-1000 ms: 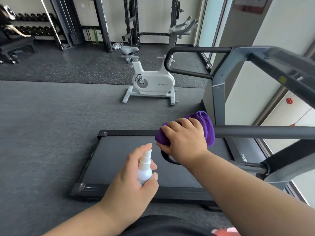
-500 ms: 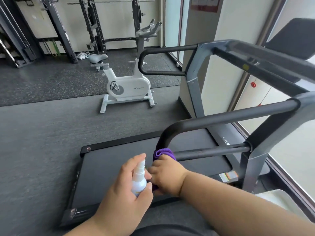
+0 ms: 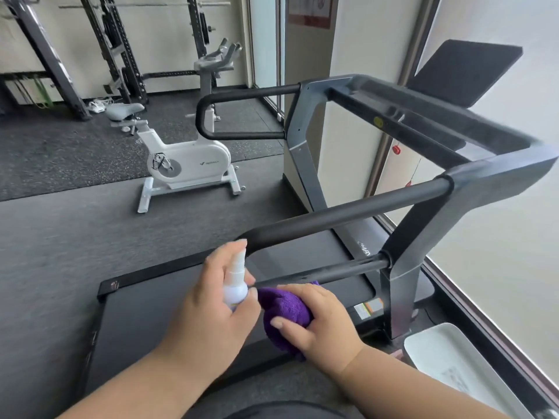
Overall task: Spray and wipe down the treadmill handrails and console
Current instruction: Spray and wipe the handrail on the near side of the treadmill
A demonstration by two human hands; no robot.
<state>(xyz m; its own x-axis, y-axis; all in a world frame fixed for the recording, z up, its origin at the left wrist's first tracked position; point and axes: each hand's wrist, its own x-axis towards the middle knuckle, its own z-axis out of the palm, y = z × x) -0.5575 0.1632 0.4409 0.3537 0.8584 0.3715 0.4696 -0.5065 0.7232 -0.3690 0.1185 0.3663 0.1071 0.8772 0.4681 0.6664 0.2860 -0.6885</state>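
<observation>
Cloth [image 3: 286,309] sits bunched in our right hand [image 3: 320,323], fingers curled round it, by the lower handrail [image 3: 326,272]. Our left hand [image 3: 208,309] grips the spray bottle [image 3: 235,285]. We should rub slowly along the whole bar.

I log a dark grey floor [image 3: 60,267] carrying the treadmill [image 3: 302,261], a white exercise bike [image 3: 187,164] and a white tray [image 3: 453,358].

Open gap between upper handrail [image 3: 348,213] and lower bar [image 3: 326,272]; upright post [image 3: 402,285] closes right end.
</observation>
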